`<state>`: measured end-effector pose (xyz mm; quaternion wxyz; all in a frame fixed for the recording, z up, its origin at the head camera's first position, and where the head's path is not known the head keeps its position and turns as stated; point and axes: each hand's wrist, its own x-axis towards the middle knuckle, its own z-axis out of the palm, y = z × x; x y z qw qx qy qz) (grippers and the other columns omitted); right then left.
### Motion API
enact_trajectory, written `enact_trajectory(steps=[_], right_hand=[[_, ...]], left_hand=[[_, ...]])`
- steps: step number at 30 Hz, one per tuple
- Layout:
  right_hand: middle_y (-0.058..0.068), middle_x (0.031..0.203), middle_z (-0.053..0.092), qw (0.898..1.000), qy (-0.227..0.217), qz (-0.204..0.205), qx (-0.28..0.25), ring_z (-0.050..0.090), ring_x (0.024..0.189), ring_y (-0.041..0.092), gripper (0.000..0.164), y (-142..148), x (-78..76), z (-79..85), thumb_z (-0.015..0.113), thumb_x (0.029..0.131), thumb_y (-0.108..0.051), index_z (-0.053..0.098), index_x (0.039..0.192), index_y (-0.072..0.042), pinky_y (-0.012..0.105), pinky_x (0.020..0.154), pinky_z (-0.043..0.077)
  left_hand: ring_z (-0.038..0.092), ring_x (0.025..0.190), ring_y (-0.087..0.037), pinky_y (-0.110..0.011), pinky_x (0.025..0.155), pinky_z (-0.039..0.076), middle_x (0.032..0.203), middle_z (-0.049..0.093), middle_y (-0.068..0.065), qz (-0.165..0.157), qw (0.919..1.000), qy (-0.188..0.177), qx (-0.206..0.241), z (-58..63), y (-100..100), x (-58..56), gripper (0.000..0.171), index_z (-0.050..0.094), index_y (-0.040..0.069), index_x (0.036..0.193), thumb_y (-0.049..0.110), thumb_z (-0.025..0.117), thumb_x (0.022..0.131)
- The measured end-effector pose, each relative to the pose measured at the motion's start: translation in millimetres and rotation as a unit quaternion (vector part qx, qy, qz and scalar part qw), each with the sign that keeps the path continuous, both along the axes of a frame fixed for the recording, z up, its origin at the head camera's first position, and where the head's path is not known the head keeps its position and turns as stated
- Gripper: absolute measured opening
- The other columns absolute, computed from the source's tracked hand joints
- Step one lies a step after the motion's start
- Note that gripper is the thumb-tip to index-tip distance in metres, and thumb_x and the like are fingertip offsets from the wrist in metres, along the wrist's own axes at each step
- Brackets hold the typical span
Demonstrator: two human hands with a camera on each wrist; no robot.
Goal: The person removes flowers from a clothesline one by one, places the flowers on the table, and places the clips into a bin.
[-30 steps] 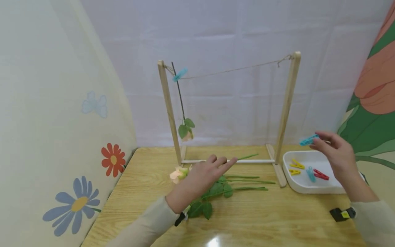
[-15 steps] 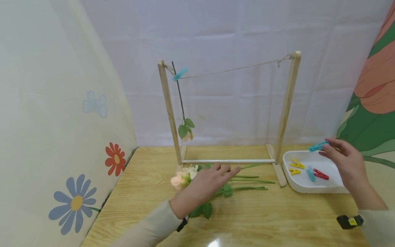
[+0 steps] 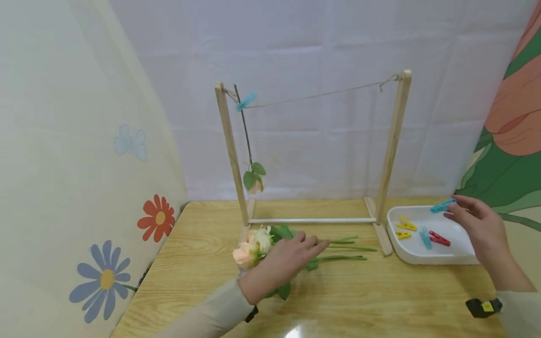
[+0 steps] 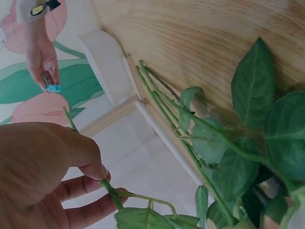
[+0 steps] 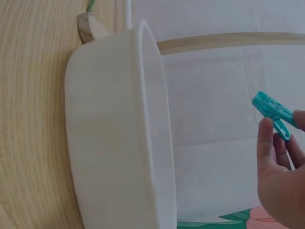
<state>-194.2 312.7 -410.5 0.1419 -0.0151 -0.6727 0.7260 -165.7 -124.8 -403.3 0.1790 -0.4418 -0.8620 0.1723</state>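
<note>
My left hand is low over the roses on the table, its thumb and fingers pinching a green rose stem, as the left wrist view shows. Leaves of that stem hang below the fingers. Peach and cream rose heads lie left of the hand, and several green stems stretch to its right. My right hand pinches a blue clothespin above the white tray's right part. Another blue clothespin holds a rose head-down on the string, near its left end.
A wooden frame with a left post, a right post and a white bottom rod stands at the back. Beside it, the white tray holds yellow clothespins, a blue one and a red one.
My left hand has come down and toward me, lowering the stem end to the other stems. My right hand has shifted right and slightly down with the blue clothespin.
</note>
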Motion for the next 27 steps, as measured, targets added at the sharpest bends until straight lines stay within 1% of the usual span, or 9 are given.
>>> enact_trajectory(steps=[6,10,13,15,18,20,22,25,27], right_hand=[[-0.018,0.098,0.063,0.999,-0.037,-0.029,0.028,0.068,0.078,-0.006,0.023,4,-2.7,-4.6,0.070,0.097,-0.024,0.061,0.118,-0.026,0.005,0.069,0.051],[-0.019,0.098,0.062,0.997,-0.054,-0.040,0.043,0.067,0.077,-0.008,0.030,8,-4.0,-7.2,0.069,0.097,-0.026,0.061,0.126,-0.023,0.005,0.067,0.051],[-0.019,0.100,0.060,0.997,-0.055,-0.044,0.030,0.068,0.076,-0.007,0.037,11,-4.8,-10.0,0.069,0.097,-0.026,0.060,0.132,-0.017,0.006,0.068,0.052],[-0.019,0.100,0.059,0.996,-0.061,-0.048,0.031,0.068,0.076,-0.007,0.041,13,-5.3,-11.7,0.070,0.096,-0.026,0.059,0.135,-0.017,0.005,0.066,0.052],[-0.018,0.100,0.058,0.996,-0.067,-0.050,0.027,0.068,0.075,-0.007,0.034,15,-6.3,-14.5,0.070,0.096,-0.026,0.062,0.129,-0.021,0.006,0.065,0.052],[-0.018,0.100,0.058,0.996,-0.068,-0.051,0.038,0.067,0.074,-0.008,0.027,16,-6.8,-16.2,0.070,0.096,-0.026,0.063,0.123,-0.026,0.005,0.065,0.051],[-0.018,0.100,0.058,0.996,-0.067,-0.050,0.034,0.068,0.074,-0.007,0.020,18,-7.0,-17.7,0.070,0.096,-0.025,0.063,0.115,-0.030,0.005,0.065,0.051],[-0.018,0.100,0.056,0.995,-0.068,-0.053,0.044,0.067,0.074,-0.008,0.019,20,-7.5,-19.6,0.070,0.097,-0.026,0.063,0.113,-0.031,0.005,0.065,0.051],[-0.019,0.100,0.056,0.995,-0.070,-0.053,0.039,0.067,0.074,-0.008,0.019,21,-8.1,-20.6,0.070,0.096,-0.026,0.063,0.113,-0.031,0.005,0.065,0.051]], left_hand=[[0.053,0.086,-0.008,-0.013,0.044,0.028,0.121,0.062,0.009,0.017,0.9995,-0.005,-0.025,-6.4,4,-1.2,0.072,0.043,0.027,0.154,0.015,0.076,0.091],[0.055,0.091,-0.009,-0.015,0.045,0.029,0.123,0.061,0.010,0.025,0.9989,-0.005,-0.040,-11.3,5,-3.5,0.071,0.041,0.027,0.155,0.026,0.075,0.093],[0.056,0.092,-0.009,-0.015,0.045,0.030,0.124,0.061,0.010,0.028,0.9983,-0.001,-0.050,-15.6,6,-5.9,0.070,0.040,0.027,0.155,0.026,0.074,0.094],[0.058,0.095,-0.009,-0.015,0.045,0.031,0.125,0.061,0.009,0.030,0.9981,0.001,-0.054,-18.8,7,-7.6,0.070,0.041,0.027,0.155,0.026,0.074,0.094],[0.059,0.099,-0.009,-0.014,0.046,0.033,0.127,0.061,0.009,0.033,0.9976,0.003,-0.060,-22.3,7,-9.4,0.070,0.041,0.027,0.155,0.026,0.074,0.094],[0.060,0.102,-0.010,-0.014,0.046,0.035,0.126,0.061,0.010,0.034,0.9975,0.003,-0.062,-23.7,8,-9.9,0.069,0.042,0.027,0.155,0.026,0.074,0.093],[0.060,0.103,-0.010,-0.014,0.045,0.035,0.125,0.061,0.009,0.034,0.9972,0.003,-0.067,-24.4,9,-10.1,0.069,0.042,0.028,0.154,0.026,0.075,0.093],[0.060,0.103,-0.011,-0.013,0.045,0.036,0.123,0.061,0.009,0.035,0.9966,0.005,-0.074,-25.4,10,-10.0,0.070,0.043,0.028,0.154,0.021,0.076,0.092],[0.060,0.103,-0.011,-0.014,0.045,0.037,0.121,0.061,0.008,0.035,0.9963,0.009,-0.078,-25.9,11,-9.7,0.071,0.044,0.027,0.153,0.017,0.077,0.091]])
